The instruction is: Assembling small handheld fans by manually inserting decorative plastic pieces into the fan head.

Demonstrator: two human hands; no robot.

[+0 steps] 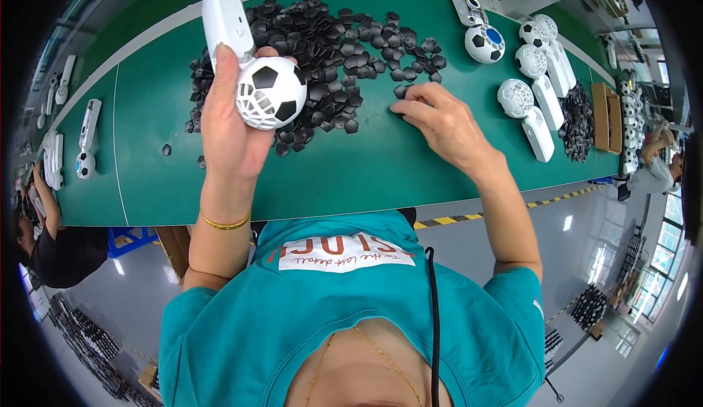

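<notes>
My left hand (236, 125) is wrapped around a white handheld fan (228, 22) with a round head patterned like a football. Its handle points away from me, and the head (271, 93) shows black pentagons beside open white grille cells. My right hand (443, 123) is low over the green table at the right edge of the loose pieces, thumb and fingertips drawn together. They close on a small black pentagon piece (400, 92), which the fingers partly cover. A large heap of such black pentagon pieces (315, 48) spreads just beyond both hands.
On the right lie several football-headed fans (538, 99), a fan with a blue disc (485, 43), a dark pile (578, 123) and a cardboard box (606, 117). More fans (88, 139) lie on the left, where another person (55, 238) sits. The green table (329, 183) has its near edge at my body.
</notes>
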